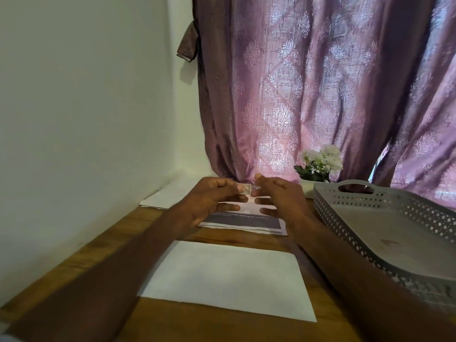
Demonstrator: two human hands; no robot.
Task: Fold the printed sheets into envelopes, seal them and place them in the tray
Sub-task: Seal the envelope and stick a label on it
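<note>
- Two hands are raised above the wooden table (103, 245), over the stack of printed sheets (243, 222).
- Left hand (212, 198): fingers curled, thumb and forefinger pinching a small object (244, 188), too small to identify.
- Right hand (278, 196): fingertips meet the same small object; whether they grasp it cannot be determined.
- A blank white sheet (227, 277) lies flat nearer the person.
- The grey perforated tray (350, 201) sits at right.
- More white paper (162, 199) lies at the far left, against the wall.
- A potted white flower (318, 166) stands behind the tray, before the purple curtain (308, 82).
</note>
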